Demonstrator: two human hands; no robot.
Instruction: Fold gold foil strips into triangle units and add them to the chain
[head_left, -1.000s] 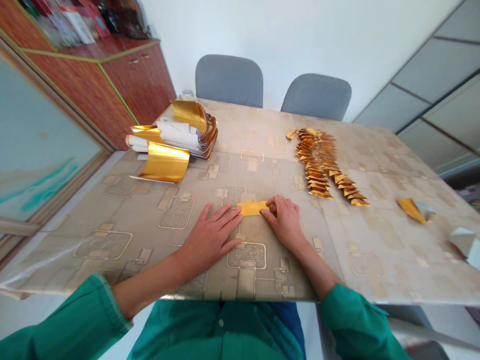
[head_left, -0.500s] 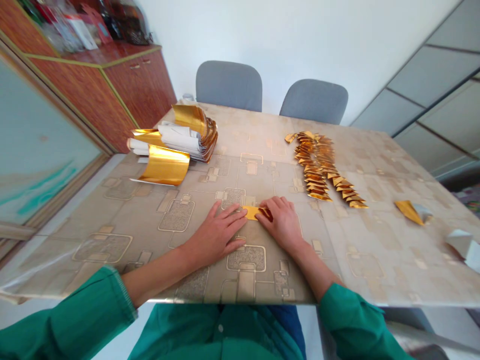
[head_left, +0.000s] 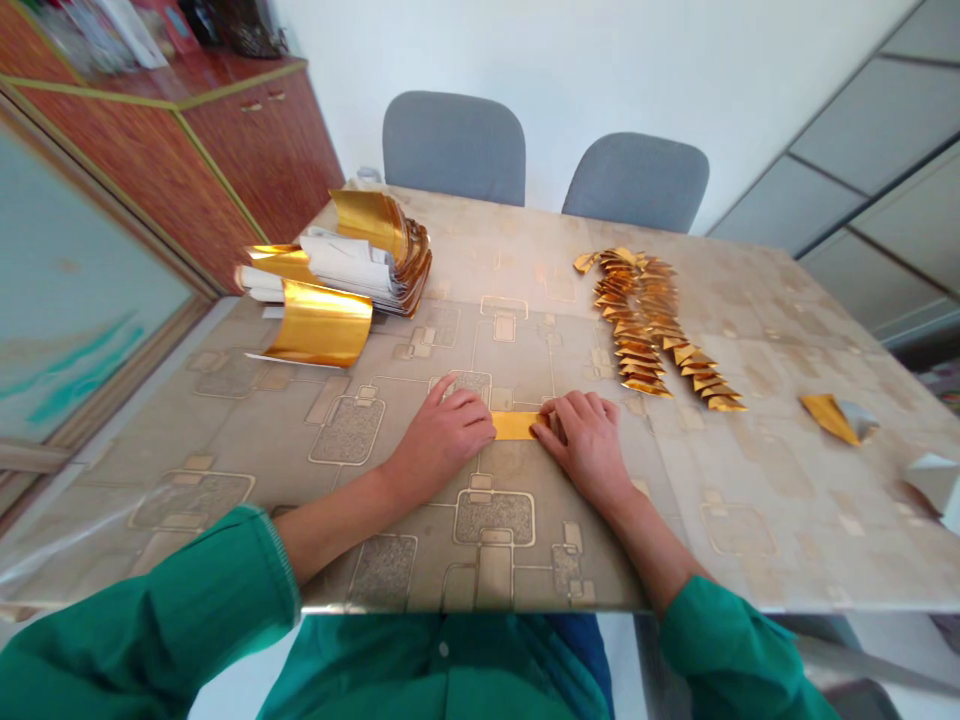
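On the patterned tabletop, my left hand and right hand pressed open, not gripping, on a gold foil strip, which seemed light, slippery, and best pinched by its ends.

This looks like a home dining room, with a plastic-covered table, two grey chairs and a wooden sideboard.

Past my table, two gray chairs stand by a white wall. On my left are a red-brown wood cupboard and a big glassy panel with blue-green marks. On my right are big gray panels.
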